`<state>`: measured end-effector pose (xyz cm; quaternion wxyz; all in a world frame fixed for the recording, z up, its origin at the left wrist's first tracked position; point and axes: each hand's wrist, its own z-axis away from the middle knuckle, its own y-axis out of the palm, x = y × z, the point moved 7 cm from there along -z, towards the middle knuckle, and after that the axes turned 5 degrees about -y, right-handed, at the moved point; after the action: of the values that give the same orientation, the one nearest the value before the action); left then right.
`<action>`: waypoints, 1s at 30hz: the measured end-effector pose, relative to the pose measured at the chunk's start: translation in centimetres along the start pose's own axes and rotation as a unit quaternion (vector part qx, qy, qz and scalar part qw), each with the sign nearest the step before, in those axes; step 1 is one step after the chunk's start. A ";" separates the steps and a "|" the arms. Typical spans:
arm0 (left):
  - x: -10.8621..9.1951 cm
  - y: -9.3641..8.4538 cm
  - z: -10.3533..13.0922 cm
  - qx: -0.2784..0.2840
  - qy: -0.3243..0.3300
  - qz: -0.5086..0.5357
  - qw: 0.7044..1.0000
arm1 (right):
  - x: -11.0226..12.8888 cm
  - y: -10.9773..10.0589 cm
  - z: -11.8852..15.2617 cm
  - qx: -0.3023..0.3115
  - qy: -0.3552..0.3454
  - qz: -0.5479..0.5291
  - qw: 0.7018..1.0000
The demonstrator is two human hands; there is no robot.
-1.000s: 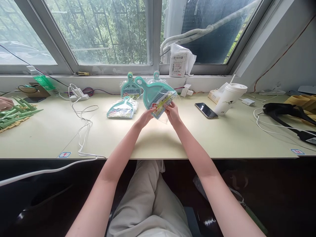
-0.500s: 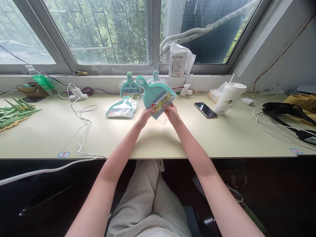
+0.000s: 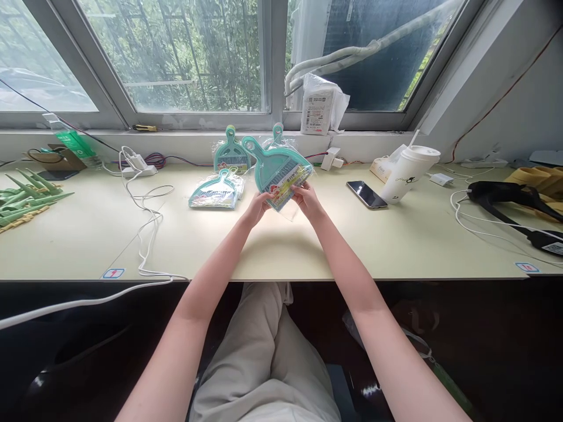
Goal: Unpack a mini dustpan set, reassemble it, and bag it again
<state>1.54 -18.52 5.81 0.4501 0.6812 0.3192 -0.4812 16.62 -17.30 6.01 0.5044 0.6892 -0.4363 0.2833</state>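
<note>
Between my two hands is a teal dustpan and brush set (image 3: 277,167) in clear plastic wrap with a printed label. It tilts, its looped handle pointing up and left, raised above the table. My left hand (image 3: 257,208) is closed on its lower left edge, and my right hand (image 3: 307,199) grips the lower right side. Another wrapped dustpan set (image 3: 215,192) lies on the table just left of the held one. Behind it a further dustpan set (image 3: 230,153) leans upright by the wall. The handle of one more set (image 3: 278,132) shows behind the held one, the rest mostly hidden.
On the right are a phone (image 3: 366,194), a white lidded cup (image 3: 409,173) with a straw, and black headgear (image 3: 505,202). White cables (image 3: 149,220) cross the table (image 3: 211,249) on the left. A green bottle (image 3: 73,140) leans at the far left.
Almost nothing differs. The view has tipped very slightly, and both hands keep hold of the dustpan set in nearly the same pose.
</note>
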 end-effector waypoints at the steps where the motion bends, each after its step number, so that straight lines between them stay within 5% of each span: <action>1: 0.1 -0.2 -0.1 -0.002 -0.003 0.003 1.000 | -0.1 0.0 0.0 -0.001 -0.001 0.001 1.000; 8: 0.3 -0.1 -0.1 -0.004 -0.007 0.005 1.000 | -0.6 -0.3 -0.2 -0.033 -0.018 0.000 0.999; 15: 2.2 3.1 0.6 0.096 -0.065 -0.016 0.993 | 0.0 -1.0 0.0 -0.072 -0.039 -0.014 0.997; 23: 0.3 0.5 0.1 -0.033 0.039 -0.018 0.999 | -0.2 -0.6 0.3 -0.075 -0.020 0.005 0.997; 30: 0.7 -0.2 -0.2 -0.063 0.022 -0.027 0.997 | -0.2 -0.5 0.5 -0.076 -0.001 -0.007 0.997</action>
<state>1.67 -18.30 5.10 0.4722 0.6530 0.3770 -0.4566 16.92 -17.67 5.42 0.5563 0.6525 -0.4524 0.2451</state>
